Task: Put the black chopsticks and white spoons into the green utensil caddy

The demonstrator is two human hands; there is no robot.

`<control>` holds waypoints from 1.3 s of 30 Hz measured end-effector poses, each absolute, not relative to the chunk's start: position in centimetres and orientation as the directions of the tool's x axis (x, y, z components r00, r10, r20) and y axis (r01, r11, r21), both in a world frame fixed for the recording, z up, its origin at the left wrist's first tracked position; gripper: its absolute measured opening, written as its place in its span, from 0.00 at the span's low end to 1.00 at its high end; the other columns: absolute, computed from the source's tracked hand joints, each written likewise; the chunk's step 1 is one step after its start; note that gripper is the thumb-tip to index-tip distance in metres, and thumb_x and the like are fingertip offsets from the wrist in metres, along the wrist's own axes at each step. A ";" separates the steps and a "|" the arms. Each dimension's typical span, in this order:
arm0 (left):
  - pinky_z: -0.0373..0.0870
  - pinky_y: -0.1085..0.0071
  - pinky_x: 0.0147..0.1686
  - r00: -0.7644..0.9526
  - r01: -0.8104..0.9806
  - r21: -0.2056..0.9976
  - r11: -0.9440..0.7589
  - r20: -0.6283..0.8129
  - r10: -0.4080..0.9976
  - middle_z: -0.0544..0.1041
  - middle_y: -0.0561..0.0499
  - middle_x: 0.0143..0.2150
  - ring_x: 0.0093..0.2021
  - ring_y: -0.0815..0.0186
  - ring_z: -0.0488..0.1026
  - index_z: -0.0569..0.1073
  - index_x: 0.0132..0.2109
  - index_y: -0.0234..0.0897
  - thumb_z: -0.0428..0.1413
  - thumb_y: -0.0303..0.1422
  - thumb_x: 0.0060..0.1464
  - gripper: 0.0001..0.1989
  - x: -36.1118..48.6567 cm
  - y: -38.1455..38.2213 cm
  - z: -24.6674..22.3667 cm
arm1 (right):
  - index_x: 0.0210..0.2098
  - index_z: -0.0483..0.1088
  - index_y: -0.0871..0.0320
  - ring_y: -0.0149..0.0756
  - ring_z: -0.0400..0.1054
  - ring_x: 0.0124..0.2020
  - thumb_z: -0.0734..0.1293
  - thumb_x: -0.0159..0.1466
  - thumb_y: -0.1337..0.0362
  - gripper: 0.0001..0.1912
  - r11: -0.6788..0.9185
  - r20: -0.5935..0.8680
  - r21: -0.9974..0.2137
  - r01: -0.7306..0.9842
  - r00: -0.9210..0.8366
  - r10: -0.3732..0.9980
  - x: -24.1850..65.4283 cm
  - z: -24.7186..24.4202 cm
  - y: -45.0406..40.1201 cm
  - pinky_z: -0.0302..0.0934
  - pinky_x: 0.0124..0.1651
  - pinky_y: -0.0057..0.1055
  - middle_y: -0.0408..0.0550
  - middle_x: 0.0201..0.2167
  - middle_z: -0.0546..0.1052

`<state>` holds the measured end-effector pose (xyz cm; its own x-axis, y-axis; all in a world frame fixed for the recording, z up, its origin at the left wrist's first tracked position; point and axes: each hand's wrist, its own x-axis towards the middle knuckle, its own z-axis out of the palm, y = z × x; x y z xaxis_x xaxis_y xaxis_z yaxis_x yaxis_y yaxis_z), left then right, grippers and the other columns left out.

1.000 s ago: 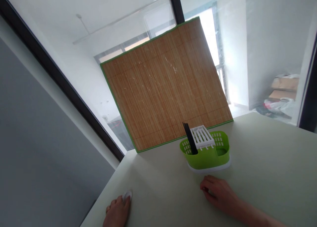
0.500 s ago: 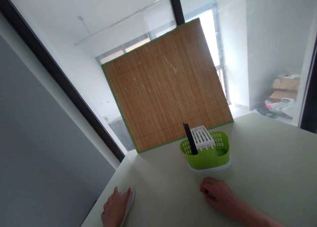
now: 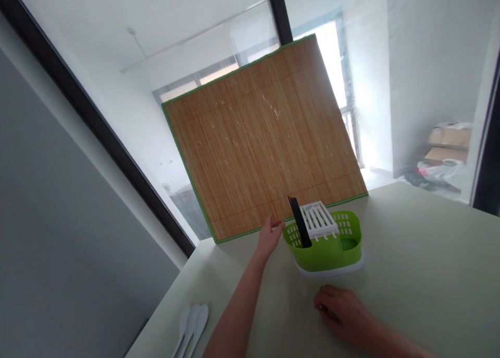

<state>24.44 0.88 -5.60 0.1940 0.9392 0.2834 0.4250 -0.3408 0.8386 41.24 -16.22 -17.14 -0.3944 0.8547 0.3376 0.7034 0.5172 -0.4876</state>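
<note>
Three spoons [image 3: 191,321] lie on the table [image 3: 414,274], well apart from the basket [image 3: 326,260], which holds chopsticks [image 3: 300,222]. Step in hand, as judged: left hand [image 3: 269,239] reach to basket rim. Its fingers are slightly parted; contact is unclear. Right hand [image 3: 340,312]: curled, contents not determinable. Rim grasp requires clearance from the chopsticks.

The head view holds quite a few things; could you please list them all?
table: one, pale, foreground
mat: one, brown, green-edged, upright behind basket
basket: one, green, white base, on table
rack: one, white, on basket
sticks: several, black, in basket
spoons: three, white, table's near left
window frame: dark, behind mat
boxes: brown, count unclear, beyond glass
grey surface: one, far left
left hand: one, beside basket
right hand: one, before basket
</note>
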 end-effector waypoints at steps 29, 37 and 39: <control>0.68 0.76 0.23 -0.225 -0.015 0.738 -0.674 0.654 0.722 0.68 0.55 0.27 0.21 0.73 0.68 0.62 0.39 0.38 0.43 0.48 0.60 0.17 26.4 1.5 3.4 | 0.34 0.67 0.55 0.34 0.65 0.34 0.59 0.57 0.74 0.10 0.562 0.334 -0.439 0.701 -0.454 0.826 41.2 -16.9 -16.5 0.51 0.35 0.27 0.43 0.32 0.72; 0.61 0.76 0.22 -0.262 0.624 0.650 -0.434 0.697 0.668 0.68 0.54 0.25 0.22 0.71 0.66 0.64 0.35 0.38 0.39 0.45 0.62 0.18 13.4 -1.5 5.2 | 0.35 0.67 0.55 0.35 0.67 0.34 0.58 0.59 0.74 0.10 0.573 0.330 -0.471 0.671 -0.468 0.819 41.5 -17.5 -16.6 0.53 0.36 0.29 0.44 0.33 0.72; 0.64 0.73 0.28 -0.286 0.861 0.501 -0.082 0.612 0.738 0.71 0.50 0.28 0.29 0.66 0.71 0.66 0.36 0.38 0.35 0.42 0.63 0.20 9.1 -2.1 3.5 | 0.37 0.67 0.54 0.35 0.68 0.35 0.58 0.60 0.74 0.11 0.580 0.330 -0.490 0.651 -0.477 0.814 41.6 -17.9 -16.5 0.55 0.36 0.29 0.45 0.34 0.73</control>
<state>9.12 -2.12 3.55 -0.2856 0.7379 0.6115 0.8613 -0.0822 0.5014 41.56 -16.47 -17.85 -0.4773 0.8144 0.3302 0.6508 0.5801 -0.4898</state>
